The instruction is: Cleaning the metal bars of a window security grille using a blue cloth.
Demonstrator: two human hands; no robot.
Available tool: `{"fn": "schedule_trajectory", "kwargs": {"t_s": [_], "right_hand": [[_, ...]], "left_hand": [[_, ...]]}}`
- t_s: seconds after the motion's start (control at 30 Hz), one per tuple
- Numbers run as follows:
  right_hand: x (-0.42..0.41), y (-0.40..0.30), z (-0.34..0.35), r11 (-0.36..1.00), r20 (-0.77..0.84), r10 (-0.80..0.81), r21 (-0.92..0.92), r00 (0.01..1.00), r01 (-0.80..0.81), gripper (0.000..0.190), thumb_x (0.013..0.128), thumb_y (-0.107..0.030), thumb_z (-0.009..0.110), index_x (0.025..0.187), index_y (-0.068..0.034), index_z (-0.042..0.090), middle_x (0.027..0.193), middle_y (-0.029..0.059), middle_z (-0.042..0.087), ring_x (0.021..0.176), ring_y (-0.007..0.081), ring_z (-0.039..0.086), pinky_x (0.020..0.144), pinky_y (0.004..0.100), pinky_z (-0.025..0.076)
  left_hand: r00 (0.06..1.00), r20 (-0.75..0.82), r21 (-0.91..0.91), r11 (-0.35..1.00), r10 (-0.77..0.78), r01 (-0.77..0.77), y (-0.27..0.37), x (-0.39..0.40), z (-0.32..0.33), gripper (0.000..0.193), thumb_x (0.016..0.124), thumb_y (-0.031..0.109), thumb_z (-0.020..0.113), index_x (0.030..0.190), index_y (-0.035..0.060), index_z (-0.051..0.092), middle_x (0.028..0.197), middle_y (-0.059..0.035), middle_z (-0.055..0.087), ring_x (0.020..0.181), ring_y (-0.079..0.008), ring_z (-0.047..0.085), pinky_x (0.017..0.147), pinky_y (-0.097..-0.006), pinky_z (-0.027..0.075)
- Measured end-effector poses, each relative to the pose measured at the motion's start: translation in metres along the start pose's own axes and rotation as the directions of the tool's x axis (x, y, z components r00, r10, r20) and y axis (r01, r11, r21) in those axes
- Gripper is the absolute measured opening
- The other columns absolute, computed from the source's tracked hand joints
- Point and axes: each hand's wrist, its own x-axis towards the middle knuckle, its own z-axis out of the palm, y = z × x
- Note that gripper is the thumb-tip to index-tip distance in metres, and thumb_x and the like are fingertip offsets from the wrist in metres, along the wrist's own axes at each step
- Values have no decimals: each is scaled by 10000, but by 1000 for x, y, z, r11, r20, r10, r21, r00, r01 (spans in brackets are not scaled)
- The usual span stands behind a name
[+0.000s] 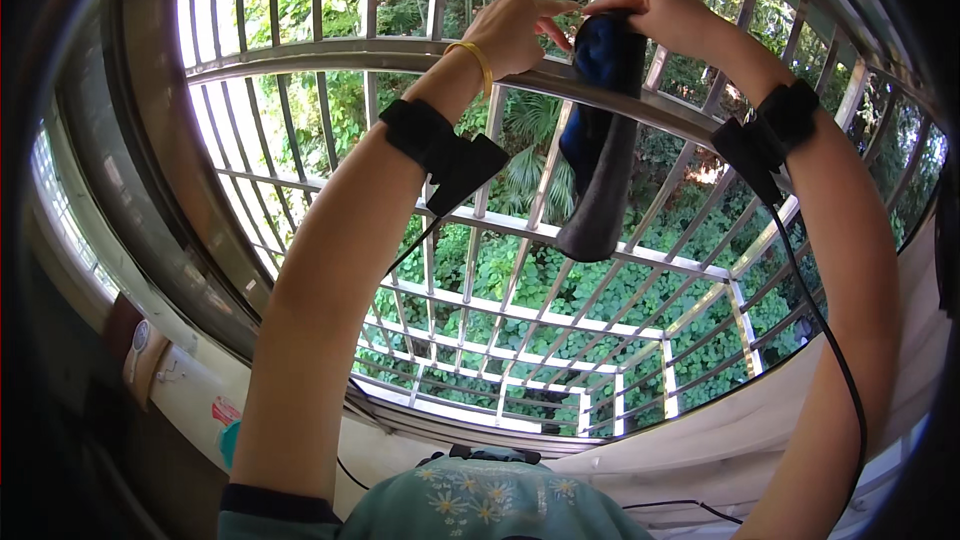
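Note:
A long dark sock, black to navy, hangs over the upper metal rail of a window cage. Its rounded lower end dangles below the rail, and its upper part stands above it. My right hand pinches the top edge of the sock between thumb and fingers. To the left of it, my left hand is just above the rail. Its index finger stretches to the sock's top edge, close to the right fingertips, with the other visible fingers apart. Whether it touches the fabric cannot be told.
Metal bars of the cage surround the reach, with green plants beyond. The window frame is at left; a light curtain hangs at lower right. Black wrist straps carry cables. A hand mirror or brush-like object hangs at lower left.

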Motion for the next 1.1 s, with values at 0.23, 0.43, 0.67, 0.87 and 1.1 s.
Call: {"fn": "schedule_trajectory", "kwargs": {"t_s": [0.23,0.43,0.67,0.87,1.1], "right_hand": [[7,-28,22,984,289,39,-180,956,14,630,713,169,397,1187,-157,654,1005,150,690,834,228,665,778,332,514],[-6,-18,6,999,260,-3,-34,966,13,625,657,213,420,1137,-97,673,1004,110,689,899,168,635,853,280,476],[-22,4,-9,984,-105,170,-29,980,-173,541,705,151,460,1155,-90,640,948,105,666,921,188,633,828,300,496],[-31,15,-17,998,-155,65,-5,986,-66,373,722,151,484,948,-63,690,917,73,694,884,156,647,774,279,509],[-20,5,-6,987,-175,146,94,974,-131,355,739,135,520,972,-74,689,902,74,689,872,148,649,774,285,508]], "left_hand": [[993,-105,112,992,-50,61,-5,-8,-1,720,674,-83,596,1340,180,514,926,55,718,946,-172,633,948,-342,445],[993,-90,81,994,-72,80,-5,-2,4,697,656,-40,627,1312,181,545,970,25,712,985,-196,621,996,-347,411],[976,-206,223,968,-66,113,-9,-3,12,522,700,31,671,1200,174,630,1097,-111,624,1155,-255,504,1053,-387,358],[974,-213,181,977,-75,114,-10,-5,11,402,716,111,749,1105,184,672,1050,-92,621,1087,-259,536,1016,-379,394],[955,-225,267,955,194,-131,6,-11,2,227,699,145,781,879,277,735,1054,-13,591,1109,-218,512,1012,-387,381]]}}
